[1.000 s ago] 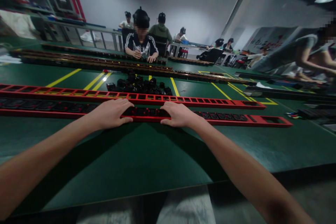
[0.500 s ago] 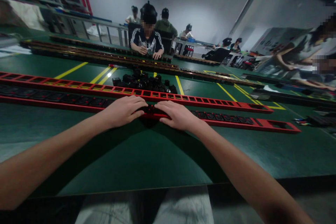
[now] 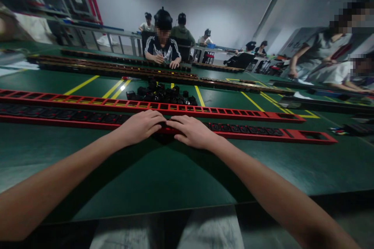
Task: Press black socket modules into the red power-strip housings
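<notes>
My left hand [image 3: 142,125] and my right hand [image 3: 193,130] lie almost fingertip to fingertip on the nearer red strip frame [image 3: 248,137]. Small black square parts [image 3: 223,127] with red marks sit in a row along this frame. Fingers of both hands stretch over its top, thumbs apart on the near side; both hands are open. Their fingers cover the parts beneath, so contact there is partly hidden. Behind it lies a second red frame [image 3: 230,112] with see-through slots. A pile of loose black parts [image 3: 163,94] rests beyond that.
Long brown-and-black strips [image 3: 117,68] run across the far side of the green table [image 3: 152,186]. A co-worker [image 3: 162,46] sits opposite, hands low over the table. More people work at the right and back. Dark strips [image 3: 321,106] and colored wire ends [image 3: 337,130] lie at right.
My right hand has shifted slightly left, narrowing the gap between my fingertips. The camera view has tilted a little. At the right, a standing person is more upright.
</notes>
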`<action>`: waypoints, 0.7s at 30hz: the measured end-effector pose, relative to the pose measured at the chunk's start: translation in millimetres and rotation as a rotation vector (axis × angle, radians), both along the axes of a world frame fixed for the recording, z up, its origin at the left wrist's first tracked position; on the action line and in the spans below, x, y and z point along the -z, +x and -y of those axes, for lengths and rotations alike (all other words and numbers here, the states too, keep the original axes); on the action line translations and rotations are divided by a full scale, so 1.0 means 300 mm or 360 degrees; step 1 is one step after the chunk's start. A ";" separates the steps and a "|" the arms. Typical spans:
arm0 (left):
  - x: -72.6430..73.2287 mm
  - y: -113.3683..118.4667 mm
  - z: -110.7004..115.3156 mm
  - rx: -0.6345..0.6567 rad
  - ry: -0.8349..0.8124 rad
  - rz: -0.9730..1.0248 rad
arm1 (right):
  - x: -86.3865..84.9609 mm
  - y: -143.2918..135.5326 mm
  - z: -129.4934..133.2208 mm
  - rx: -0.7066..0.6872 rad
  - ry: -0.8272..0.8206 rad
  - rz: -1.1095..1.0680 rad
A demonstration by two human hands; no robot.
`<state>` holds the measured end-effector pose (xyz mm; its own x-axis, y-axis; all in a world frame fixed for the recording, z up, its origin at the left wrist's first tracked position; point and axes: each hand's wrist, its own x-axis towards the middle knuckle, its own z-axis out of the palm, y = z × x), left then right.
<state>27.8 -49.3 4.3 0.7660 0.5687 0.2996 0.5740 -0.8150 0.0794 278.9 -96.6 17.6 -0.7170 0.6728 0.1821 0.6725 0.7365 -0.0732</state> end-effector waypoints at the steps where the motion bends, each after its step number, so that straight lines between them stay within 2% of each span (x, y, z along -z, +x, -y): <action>1: 0.003 -0.001 -0.002 0.0008 -0.0008 0.0010 | 0.002 -0.003 0.001 0.0013 0.0022 0.0031; 7: 0.015 -0.007 -0.011 0.0037 -0.0025 0.0047 | 0.010 -0.004 -0.001 0.0023 0.0039 0.0065; 16: 0.000 -0.004 -0.003 0.0003 -0.0049 0.0016 | 0.010 0.000 -0.011 0.0020 0.0036 0.0074; 21: 0.007 -0.008 -0.008 0.0000 -0.0039 0.0025 | -0.009 0.023 -0.021 0.0024 -0.0007 0.0083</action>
